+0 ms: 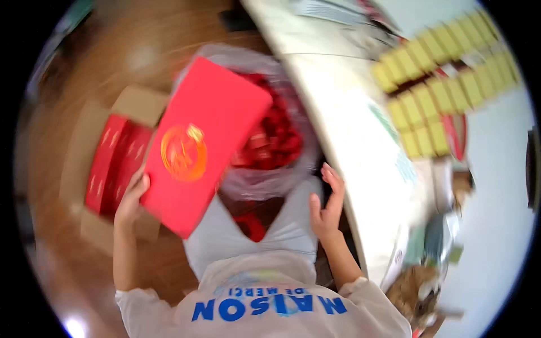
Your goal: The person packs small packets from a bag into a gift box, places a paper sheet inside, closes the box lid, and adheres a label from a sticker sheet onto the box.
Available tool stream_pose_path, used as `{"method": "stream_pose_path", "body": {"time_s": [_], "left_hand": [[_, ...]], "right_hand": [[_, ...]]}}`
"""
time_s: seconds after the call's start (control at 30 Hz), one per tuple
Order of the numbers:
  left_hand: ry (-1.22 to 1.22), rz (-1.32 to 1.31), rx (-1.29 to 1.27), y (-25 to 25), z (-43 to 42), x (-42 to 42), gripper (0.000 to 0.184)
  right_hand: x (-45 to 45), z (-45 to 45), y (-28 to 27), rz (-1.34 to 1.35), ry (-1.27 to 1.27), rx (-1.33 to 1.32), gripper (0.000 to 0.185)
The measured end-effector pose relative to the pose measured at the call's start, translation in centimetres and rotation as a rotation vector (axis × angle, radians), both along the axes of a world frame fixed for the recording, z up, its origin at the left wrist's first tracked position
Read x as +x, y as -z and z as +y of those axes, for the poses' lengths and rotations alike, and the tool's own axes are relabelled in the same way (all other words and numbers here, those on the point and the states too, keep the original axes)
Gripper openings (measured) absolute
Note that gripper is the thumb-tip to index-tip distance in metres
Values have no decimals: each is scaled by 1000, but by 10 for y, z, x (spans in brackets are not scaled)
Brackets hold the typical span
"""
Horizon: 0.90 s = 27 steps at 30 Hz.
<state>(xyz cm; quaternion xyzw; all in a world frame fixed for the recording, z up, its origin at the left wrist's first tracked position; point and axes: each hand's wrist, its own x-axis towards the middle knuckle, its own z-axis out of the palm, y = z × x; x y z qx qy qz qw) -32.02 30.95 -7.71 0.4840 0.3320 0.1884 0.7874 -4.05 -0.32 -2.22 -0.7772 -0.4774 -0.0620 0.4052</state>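
My left hand [131, 198] grips a flat red box [220, 107] by its lower left edge, with the thumb on top. The box is tilted and bears a round gold emblem. My right hand [328, 205] is raised beside the table edge, fingers apart, holding nothing. Behind the red box, a clear plastic bag [256, 188] full of small red items [282, 132] stands in front of my legs; the box hides part of it.
An open cardboard carton [76, 152] with red boxes [107, 163] inside stands on the wooden floor at the left. To the right runs a white table [360, 129] with rows of yellow boxes [428, 101] and assorted items along its far side.
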Motion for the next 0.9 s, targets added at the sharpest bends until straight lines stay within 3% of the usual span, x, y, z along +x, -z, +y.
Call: {"method": "stream_pose_path", "body": {"time_s": [0.17, 0.27, 0.33, 0.47, 0.53, 0.63, 0.67, 0.73, 0.77, 0.8, 0.9], "left_hand": [[809, -170, 215, -99, -82, 172, 79], [1134, -249, 321, -144, -149, 251, 71], [1266, -234, 332, -147, -186, 298, 64], [1263, -201, 436, -131, -248, 370, 51], [1224, -158, 461, -106, -265, 394, 45], [645, -238, 416, -65, -275, 413, 28], [643, -240, 428, -65, -282, 406, 28], [400, -343, 255, -67, -294, 382, 29], [484, -317, 335, -64, -294, 372, 34], [509, -323, 576, -57, -295, 363, 34], [509, -338, 520, -51, -297, 356, 32]], "right_hand": [[20, -100, -64, -53, 320, 392, 62], [26, -176, -61, 134, 473, 244, 46], [29, -207, -46, 239, 664, 447, 36], [33, -259, -21, 220, 844, 512, 41], [34, -276, -18, 307, 850, 350, 45], [42, -290, -1, 371, 829, 354, 47], [46, -293, 3, 385, 795, 361, 45], [51, -297, 17, 370, 842, 303, 43], [52, -297, 25, 350, 888, 223, 41], [47, -290, 18, 315, 913, 251, 38], [38, -279, -3, 555, 948, 352, 39]]}}
